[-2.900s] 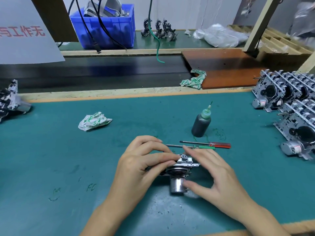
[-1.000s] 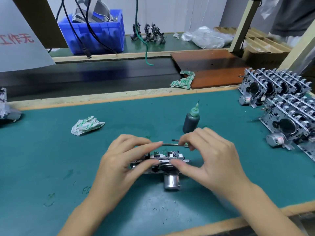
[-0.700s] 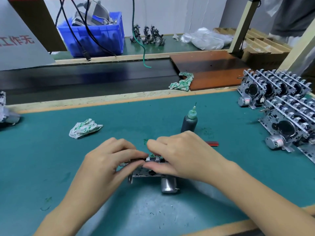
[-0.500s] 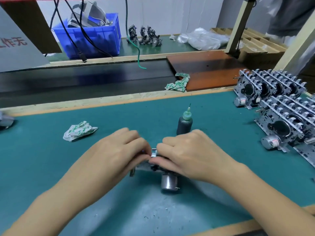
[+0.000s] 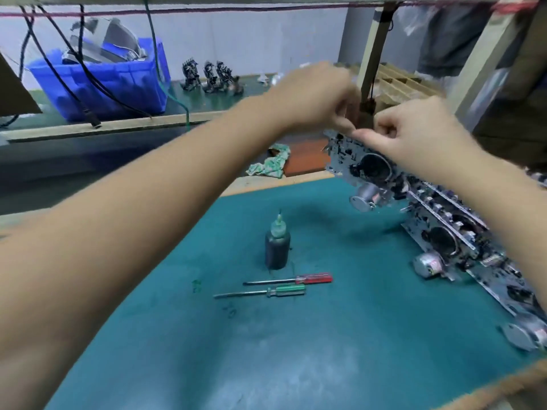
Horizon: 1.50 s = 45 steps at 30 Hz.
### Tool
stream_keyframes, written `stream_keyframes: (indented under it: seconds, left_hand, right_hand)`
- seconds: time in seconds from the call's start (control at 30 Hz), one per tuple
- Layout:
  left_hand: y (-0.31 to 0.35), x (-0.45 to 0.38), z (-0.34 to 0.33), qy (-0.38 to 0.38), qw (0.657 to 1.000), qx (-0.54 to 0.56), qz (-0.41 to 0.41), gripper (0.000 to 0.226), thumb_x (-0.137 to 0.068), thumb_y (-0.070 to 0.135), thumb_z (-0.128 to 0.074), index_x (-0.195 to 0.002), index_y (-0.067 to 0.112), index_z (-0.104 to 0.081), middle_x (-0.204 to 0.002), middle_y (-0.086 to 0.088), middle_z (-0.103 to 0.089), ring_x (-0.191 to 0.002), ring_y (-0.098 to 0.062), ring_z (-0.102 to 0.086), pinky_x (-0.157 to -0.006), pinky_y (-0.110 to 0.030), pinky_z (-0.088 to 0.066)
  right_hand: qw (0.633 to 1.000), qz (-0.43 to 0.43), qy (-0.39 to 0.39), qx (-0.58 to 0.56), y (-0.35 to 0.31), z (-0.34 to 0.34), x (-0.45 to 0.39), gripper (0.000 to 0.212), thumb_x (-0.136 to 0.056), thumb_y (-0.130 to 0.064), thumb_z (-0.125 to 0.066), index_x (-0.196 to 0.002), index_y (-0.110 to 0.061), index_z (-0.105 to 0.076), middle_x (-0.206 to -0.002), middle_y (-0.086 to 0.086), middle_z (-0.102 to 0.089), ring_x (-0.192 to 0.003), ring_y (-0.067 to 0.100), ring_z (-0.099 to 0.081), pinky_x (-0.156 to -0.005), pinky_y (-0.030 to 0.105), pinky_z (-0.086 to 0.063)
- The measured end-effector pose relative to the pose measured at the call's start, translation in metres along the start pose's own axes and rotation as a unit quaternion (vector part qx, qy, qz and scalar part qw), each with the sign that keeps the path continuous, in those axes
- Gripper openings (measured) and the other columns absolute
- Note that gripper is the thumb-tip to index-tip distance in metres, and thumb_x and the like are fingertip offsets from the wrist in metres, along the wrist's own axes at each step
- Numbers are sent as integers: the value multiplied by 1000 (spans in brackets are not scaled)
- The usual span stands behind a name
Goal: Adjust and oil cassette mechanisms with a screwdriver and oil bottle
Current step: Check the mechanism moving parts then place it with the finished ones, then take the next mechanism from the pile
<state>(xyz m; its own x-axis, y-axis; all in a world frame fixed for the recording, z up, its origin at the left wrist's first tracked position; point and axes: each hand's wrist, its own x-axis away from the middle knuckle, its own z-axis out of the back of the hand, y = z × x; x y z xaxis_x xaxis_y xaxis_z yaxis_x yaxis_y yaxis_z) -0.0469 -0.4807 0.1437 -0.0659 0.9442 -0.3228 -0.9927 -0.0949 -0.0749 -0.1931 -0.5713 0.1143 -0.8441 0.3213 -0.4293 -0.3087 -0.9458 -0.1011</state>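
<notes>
Both sets of fingers (image 5: pixel 344 125) are curled and pinch the top edge of one mechanism (image 5: pixel 364 164), the left hand (image 5: pixel 319 96) from the far side and the right hand (image 5: pixel 414 134) from the near side, their tips almost touching. The mechanism hangs tilted in the air at about 2 o'clock of the view, its motor can pointing down, just above the far end of the row (image 5: pixel 461 241) of like mechanisms that lies along the right edge of the worktop (image 5: pixel 296 350). It does not seem to rest on that row yet, though blur makes this hard to tell. Near the middle of the green mat the oil bottle (image 5: pixel 277 247) stands upright with its nozzle up, and just beside it at 6 o'clock lie two screwdrivers, the red one (image 5: pixel 313 279) and the green one (image 5: pixel 285 291), side by side with blades pointing left; no hand touches them. I judge that this unit has had its adjusting and oiling and is being set with the finished ones; the row suggests many are done, but how many remain cannot be seen. A rag (image 5: pixel 268 164) lies at 12 o'clock beyond the mat.
</notes>
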Motion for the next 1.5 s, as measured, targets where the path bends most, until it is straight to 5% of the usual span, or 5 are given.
stream_keyframes:
  seconds: [0.27,0.67,0.87,1.1,1.5]
  left_hand:
    - [1,-54,-89,-121,988,71,67,33,-94,23,-49,-124,9,-53,-127,-12,-58,-112,-29,-53,-76,-29,-35]
    - [13,-47,-115,-240,954,154,89,102,-83,26,-72,-151,14,3,-161,-5,2,-141,-25,-26,-109,-34,-28]
    - [1,11,-51,-74,976,191,76,15,-79,14,-62,-78,23,-49,-84,8,-56,-81,-17,-50,-61,-22,-34]
    - [1,192,-1,137,915,303,230,29,-64,3,-64,-79,28,-68,-68,14,-66,-65,-1,-61,-62,-9,-44]
    - [-37,452,17,178,817,78,542,44,-66,-10,-72,-68,33,-62,-66,15,-66,-68,1,-62,-65,-6,-38]
  right_hand:
    - [985,-132,15,109,50,-89,-29,38,-94,-35,-50,-87,-1,-67,-87,26,-64,-84,39,-59,-64,35,-35]
    - [955,-175,-42,234,42,-79,-38,32,-96,-31,-46,-113,-4,-51,-114,17,-60,-103,35,-59,-68,34,-30]
    - [993,-92,33,64,-34,-35,0,27,-91,-44,-48,-98,-20,-57,-99,4,-63,-92,33,-59,-64,33,-31]
    - [974,40,-65,-214,-166,-26,48,21,-87,-47,-50,-83,-27,-53,-79,-6,-65,-74,23,-58,-67,37,-46]
    - [864,290,-250,-328,-401,-122,40,12,-90,-27,-54,-95,-18,-61,-98,2,-67,-94,26,-59,-74,37,-46]
